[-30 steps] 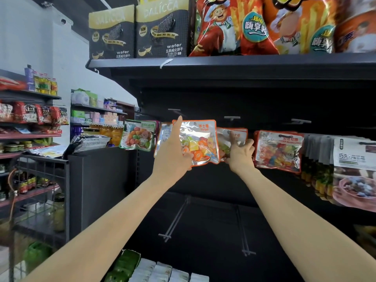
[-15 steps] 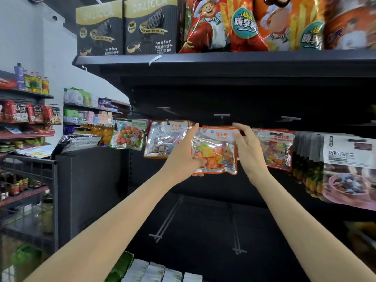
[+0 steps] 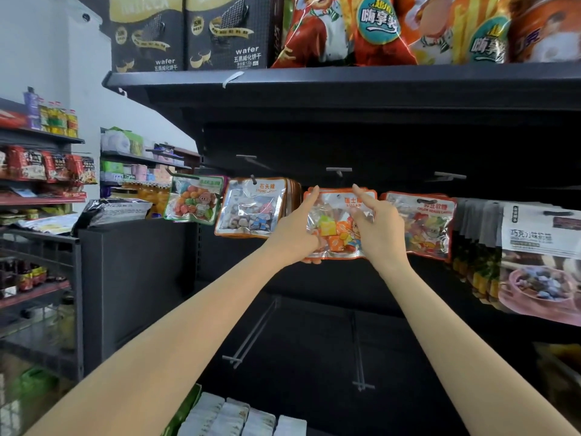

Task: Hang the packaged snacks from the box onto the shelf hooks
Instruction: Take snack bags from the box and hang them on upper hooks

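Nearest me, white packets (image 3: 239,418) lie low on the shelf, with bare hooks (image 3: 251,335) jutting out above them and dark open room around. Higher up, my left hand (image 3: 294,232) grips the sugar candy pack (image 3: 338,228) by its left edge, and my right hand (image 3: 379,228) pinches its front. The pack sits just under an empty hook (image 3: 339,170). The stone candy packs (image 3: 251,209) hang close on its left, the jelly bean pack (image 3: 424,225) on its right.
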